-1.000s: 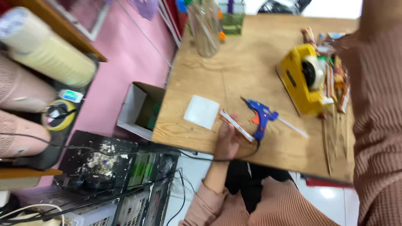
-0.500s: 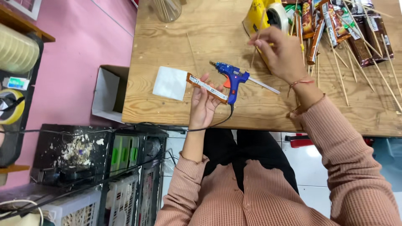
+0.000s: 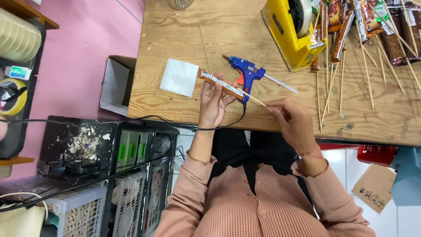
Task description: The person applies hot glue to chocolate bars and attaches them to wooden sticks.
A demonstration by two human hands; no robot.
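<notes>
On wooden table point(image 3: 175, 107), left hand point(image 3: 213, 103) grips a thin snack packet point(image 3: 220, 83), right hand point(image 3: 293, 120) pinches a skewer point(image 3: 254, 97) partly hidden behind blue glue gun point(image 3: 246, 72).

Single head-worn view, looking steeply down from above the seated person's chest and lap. It faces the near edge of the wooden counter point(image 3: 263, 26) at close range; the pink floor point(image 3: 83, 66) and crates fill the left side of the frame.
</notes>
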